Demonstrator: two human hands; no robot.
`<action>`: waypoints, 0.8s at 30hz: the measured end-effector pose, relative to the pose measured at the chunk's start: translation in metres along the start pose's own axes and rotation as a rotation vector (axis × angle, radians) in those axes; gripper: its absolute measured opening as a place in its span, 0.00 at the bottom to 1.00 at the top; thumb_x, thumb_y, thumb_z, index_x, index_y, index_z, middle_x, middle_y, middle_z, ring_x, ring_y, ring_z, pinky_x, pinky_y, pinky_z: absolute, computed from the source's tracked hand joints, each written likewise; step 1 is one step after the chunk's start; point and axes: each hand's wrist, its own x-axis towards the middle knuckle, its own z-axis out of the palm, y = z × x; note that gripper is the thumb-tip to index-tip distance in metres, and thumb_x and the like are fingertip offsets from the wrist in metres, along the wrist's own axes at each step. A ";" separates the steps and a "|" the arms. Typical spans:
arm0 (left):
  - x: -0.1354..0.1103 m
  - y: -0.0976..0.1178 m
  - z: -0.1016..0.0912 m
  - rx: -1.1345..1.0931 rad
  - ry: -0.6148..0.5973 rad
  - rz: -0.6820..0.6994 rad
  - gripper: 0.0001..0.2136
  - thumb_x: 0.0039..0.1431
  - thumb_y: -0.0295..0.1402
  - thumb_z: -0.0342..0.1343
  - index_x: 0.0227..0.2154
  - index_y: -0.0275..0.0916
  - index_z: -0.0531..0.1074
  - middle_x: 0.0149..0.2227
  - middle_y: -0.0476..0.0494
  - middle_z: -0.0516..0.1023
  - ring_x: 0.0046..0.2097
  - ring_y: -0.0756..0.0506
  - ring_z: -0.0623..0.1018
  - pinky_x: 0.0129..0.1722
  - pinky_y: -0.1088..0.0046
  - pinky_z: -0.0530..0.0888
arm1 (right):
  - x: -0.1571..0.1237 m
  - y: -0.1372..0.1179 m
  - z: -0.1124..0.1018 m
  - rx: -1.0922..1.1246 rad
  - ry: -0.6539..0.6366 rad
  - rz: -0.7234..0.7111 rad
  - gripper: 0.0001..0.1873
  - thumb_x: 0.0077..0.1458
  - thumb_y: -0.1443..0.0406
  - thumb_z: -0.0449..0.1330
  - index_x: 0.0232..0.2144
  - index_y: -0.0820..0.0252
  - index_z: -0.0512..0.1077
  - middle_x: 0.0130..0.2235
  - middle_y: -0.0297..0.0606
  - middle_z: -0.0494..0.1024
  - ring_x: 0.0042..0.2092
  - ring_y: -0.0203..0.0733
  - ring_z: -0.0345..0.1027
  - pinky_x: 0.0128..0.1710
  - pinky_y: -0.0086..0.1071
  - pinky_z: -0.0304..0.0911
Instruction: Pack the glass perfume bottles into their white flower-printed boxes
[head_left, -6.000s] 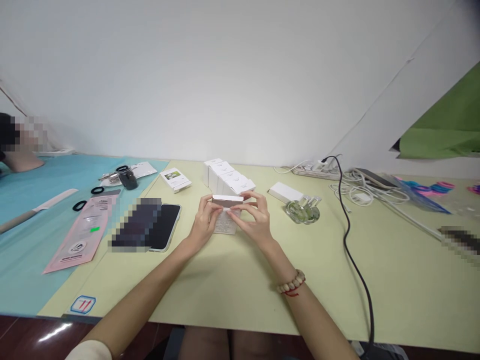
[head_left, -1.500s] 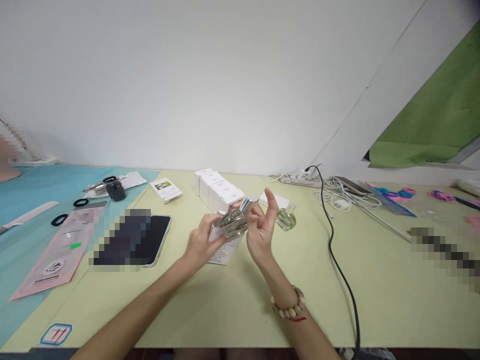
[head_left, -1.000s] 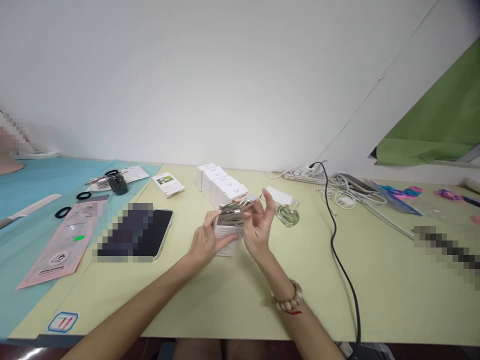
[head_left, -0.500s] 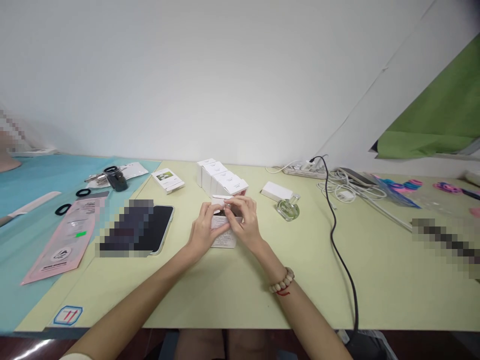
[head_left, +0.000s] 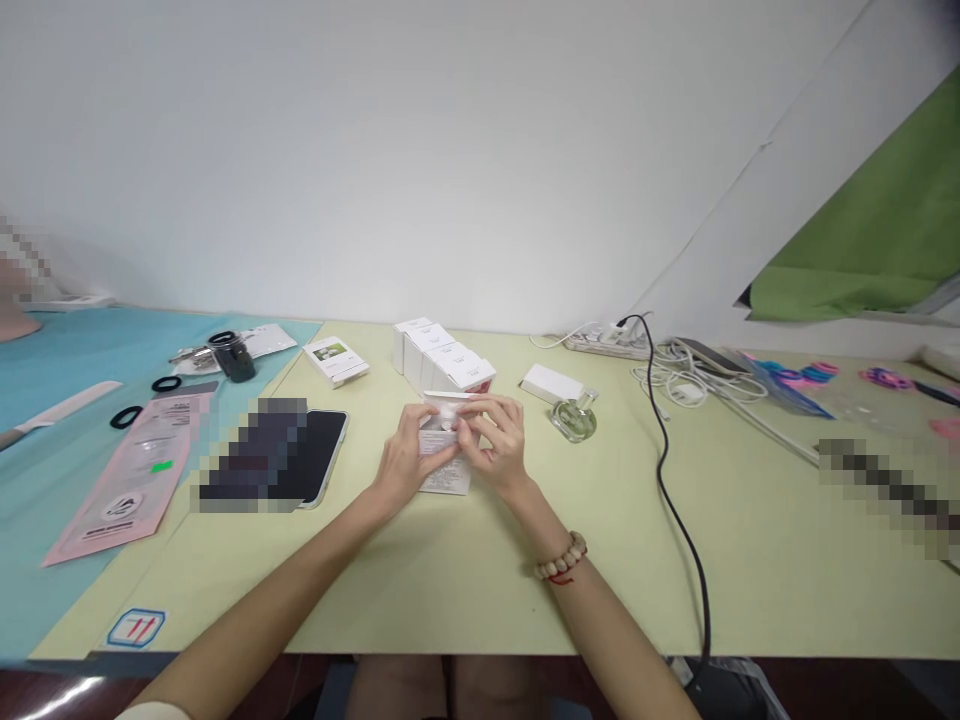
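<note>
A small white box with printed text on its near side stands on the table in front of me, its top open and a flap raised at the back. My left hand is closed around the box's left side, thumb across the printed face. At the right edge of the opening, the fingers of my right hand are pinched together against the box. Whatever lies inside is mostly hidden by my fingers. Just behind it stands a row of several white boxes.
Right of the hands are a glass perfume bottle and a lying white box. A black cable runs from a power strip. To the left are a phone, a flat box, a jar and a pink packet.
The fingers of my right hand have shifted slightly back from the box's opening, exposing more of its whitish inside. My left hand keeps its hold on the box.
</note>
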 end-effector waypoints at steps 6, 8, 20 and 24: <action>0.002 -0.013 0.002 -0.031 0.090 0.129 0.20 0.51 0.38 0.57 0.42 0.42 0.52 0.41 0.44 0.63 0.40 0.49 0.71 0.33 0.75 0.69 | -0.001 0.004 -0.001 -0.112 0.077 0.014 0.03 0.49 0.67 0.58 0.27 0.55 0.71 0.32 0.37 0.71 0.38 0.42 0.64 0.39 0.38 0.58; 0.003 -0.017 0.002 -0.020 0.096 0.137 0.20 0.50 0.39 0.57 0.40 0.42 0.53 0.41 0.44 0.64 0.41 0.49 0.71 0.31 0.76 0.68 | -0.001 0.005 -0.001 -0.130 0.086 0.004 0.05 0.48 0.68 0.58 0.31 0.54 0.72 0.32 0.37 0.71 0.37 0.41 0.64 0.38 0.37 0.58; 0.007 -0.017 -0.007 0.071 0.060 -0.003 0.21 0.50 0.45 0.55 0.40 0.42 0.52 0.38 0.47 0.65 0.31 0.53 0.70 0.29 0.78 0.67 | -0.002 0.005 -0.002 -0.048 0.037 0.035 0.16 0.49 0.73 0.53 0.40 0.55 0.70 0.38 0.38 0.73 0.40 0.42 0.64 0.40 0.37 0.56; 0.008 -0.017 -0.008 0.110 0.051 -0.024 0.21 0.50 0.45 0.54 0.40 0.42 0.52 0.37 0.49 0.65 0.27 0.55 0.68 0.25 0.80 0.65 | -0.001 0.004 -0.001 -0.022 0.039 0.032 0.15 0.48 0.74 0.53 0.36 0.55 0.72 0.37 0.36 0.73 0.40 0.41 0.64 0.40 0.37 0.55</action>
